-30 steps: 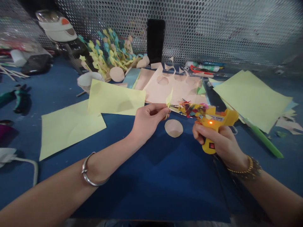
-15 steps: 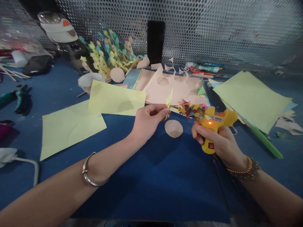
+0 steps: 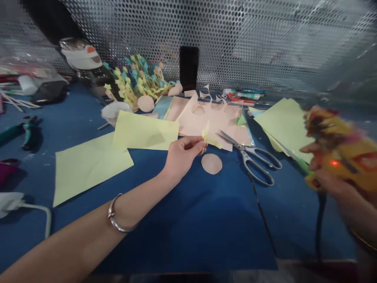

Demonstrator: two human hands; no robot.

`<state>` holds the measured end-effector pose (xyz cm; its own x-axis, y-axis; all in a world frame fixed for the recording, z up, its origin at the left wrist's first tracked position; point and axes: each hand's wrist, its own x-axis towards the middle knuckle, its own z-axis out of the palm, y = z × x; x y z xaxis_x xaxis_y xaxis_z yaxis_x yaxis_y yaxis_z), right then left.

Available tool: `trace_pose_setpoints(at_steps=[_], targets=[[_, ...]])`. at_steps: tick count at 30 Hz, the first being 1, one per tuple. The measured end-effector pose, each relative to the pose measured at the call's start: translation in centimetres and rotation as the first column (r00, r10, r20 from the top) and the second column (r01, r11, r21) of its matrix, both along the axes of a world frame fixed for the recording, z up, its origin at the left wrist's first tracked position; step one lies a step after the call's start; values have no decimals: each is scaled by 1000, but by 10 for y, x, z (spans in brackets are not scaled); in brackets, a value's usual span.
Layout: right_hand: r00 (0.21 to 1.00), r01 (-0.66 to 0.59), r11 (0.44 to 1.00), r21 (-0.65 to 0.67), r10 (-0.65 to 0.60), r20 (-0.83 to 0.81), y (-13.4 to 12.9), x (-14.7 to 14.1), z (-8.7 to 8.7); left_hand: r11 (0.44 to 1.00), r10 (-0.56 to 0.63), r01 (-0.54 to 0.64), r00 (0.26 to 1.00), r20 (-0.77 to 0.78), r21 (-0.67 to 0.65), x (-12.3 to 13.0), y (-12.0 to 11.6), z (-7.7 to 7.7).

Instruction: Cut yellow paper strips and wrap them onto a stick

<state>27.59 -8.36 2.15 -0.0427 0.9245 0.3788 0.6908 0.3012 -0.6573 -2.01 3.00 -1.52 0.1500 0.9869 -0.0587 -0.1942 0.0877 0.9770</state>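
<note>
My left hand (image 3: 185, 155) pinches a small folded yellow paper piece (image 3: 205, 131) between thumb and fingertips, just above the table. Close below its fingertips lies a pale pink paper circle (image 3: 211, 163). My right hand (image 3: 330, 177), blurred and partly cut off at the right edge, is wrapped round the grip of a yellow glue gun (image 3: 350, 157). A light glows orange on the gun's side, and its front end is crusted with coloured bits. Between my hands a pair of grey-handled scissors (image 3: 255, 157) rests with its blades on pink paper sheets (image 3: 215, 118).
Yellow sheets (image 3: 91, 169) lie at left, more yellow paper (image 3: 282, 118) at right. Behind are a paper cup (image 3: 114, 112), a pile of paper stars on stems (image 3: 138, 78), a bottle (image 3: 85, 65) and an upright phone (image 3: 189, 68). Green-handled pliers (image 3: 29, 133) sit far left.
My right hand has swung the glue gun away to the right, off the yellow piece, uncovering the scissors. My left hand keeps its pinch in nearly the same place. The view has tilted slightly.
</note>
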Motion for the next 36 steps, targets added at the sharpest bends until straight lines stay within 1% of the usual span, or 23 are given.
trace_pose_setpoints(at_steps=[1, 2, 3, 4, 5, 6, 8, 10, 12, 13, 15, 16, 17, 18, 19, 21, 23, 24, 25, 27, 31, 36], targets=[[996, 64, 998, 17, -64, 59, -6, 12, -4, 1000, 2, -2, 1000, -2, 0, 0, 0, 1], [962, 150, 988, 38, -155, 225, -12, 22, -10, 1000, 6, -6, 1000, -7, -1, 0, 0, 1], [900, 215, 975, 49, -218, 377, -16, 30, -16, 1000, 9, -9, 1000, -14, -1, 0, -1, 2], [843, 240, 970, 33, -225, 489, -21, 37, -22, 1000, 10, -10, 1000, -21, -1, 1, -1, 3], [799, 259, 966, -4, -212, 563, -24, 42, -28, 1000, 10, -10, 1000, -23, -3, 1, -2, 4], [776, 267, 962, -58, -178, 606, -27, 45, -31, 1000, 9, -9, 1000, -18, -3, 1, -2, 4], [780, 237, 963, -132, -107, 617, -28, 44, -29, 1000, -1, 1, 1000, 4, -3, 3, -5, 5], [806, 182, 977, -108, -85, 585, -23, 32, -15, 1000, -22, 21, 999, 26, 3, 4, -9, 6], [850, 158, 986, -46, -112, 514, -12, 7, 6, 998, -54, 53, 998, 46, 18, 6, -13, 7], [881, 134, 990, -40, -101, 462, -4, -10, 16, 997, -70, 68, 996, 55, 26, 6, -16, 7], [946, 77, 997, 13, -77, 314, 15, -48, 32, 995, -91, 88, 993, 72, 42, 7, -20, 9], [975, 69, 998, 6, -69, 213, 25, -67, 36, 994, -97, 93, 992, 79, 51, 7, -21, 10], [994, 49, 999, -10, -48, 93, 35, -85, 37, 993, -101, 96, 991, 83, 62, 7, -22, 11], [999, 4, 1000, -8, -4, -42, 45, -100, 35, 992, -105, 99, 991, 87, 73, 7, -23, 11], [985, -47, 998, -43, 39, -170, 53, -113, 30, 991, -109, 101, 990, 89, 83, 6, -22, 11], [911, -94, 991, -90, 50, -409, 65, -129, 16, 990, -117, 108, 988, 97, 88, 5, -22, 10], [785, -146, 977, -152, 21, -619, 70, -136, 1, 993, -104, 97, 987, 118, 68, 4, -20, 8], [735, -173, 967, -186, 1, -678, 71, -136, -5, 995, -94, 88, 987, 130, 51, 4, -20, 7], [701, -188, 960, -206, -16, -713, 70, -137, -10, 996, -86, 82, 987, 138, 35, 4, -20, 6], [680, -182, 959, -219, -38, -732, 67, -137, -16, 996, -86, 85, 986, 141, 12, 5, -22, 6], [703, -108, 979, -176, -50, -709, 64, -143, -20, 993, -116, 115, 983, 141, 21, 7, -25, 7], [751, -51, 989, -138, -53, -659, 65, -147, -23, 996, -83, 81, 990, 114, 20, 9, -26, 5]])
